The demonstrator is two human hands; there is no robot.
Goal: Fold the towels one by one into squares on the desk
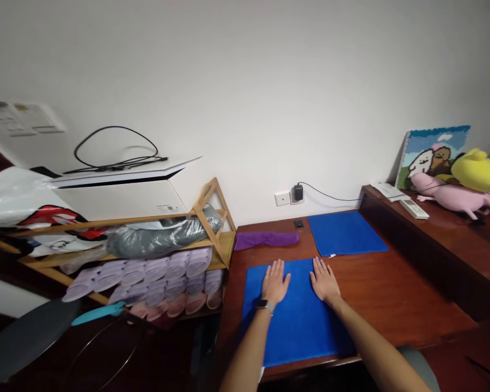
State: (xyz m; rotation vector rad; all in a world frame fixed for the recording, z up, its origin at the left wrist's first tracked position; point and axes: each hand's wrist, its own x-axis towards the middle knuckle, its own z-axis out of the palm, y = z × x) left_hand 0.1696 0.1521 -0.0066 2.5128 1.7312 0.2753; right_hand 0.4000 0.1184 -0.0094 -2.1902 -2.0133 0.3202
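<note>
A blue cloth (298, 326) lies spread out on the brown wooden desk (392, 294), close to its front edge. My left hand (275, 283), with a watch (264, 305) on the wrist, rests flat on the cloth's upper left part, fingers stretched out. Flat near the upper right edge of the same cloth is my right hand (324, 280), its fingers also extended. Neither hand grips anything. Behind them, a second blue cloth (347, 233) lies flat toward the back right, and a folded purple cloth (266, 240) lies at the back left.
On the left stands a wooden rack (216, 245) with rows of lilac slippers (155, 269) and a white box (122, 198) on top. A raised shelf (453, 228) at right bears a remote (414, 209) and plush toys (449, 193). A plugged-in adapter (298, 192) is on the wall.
</note>
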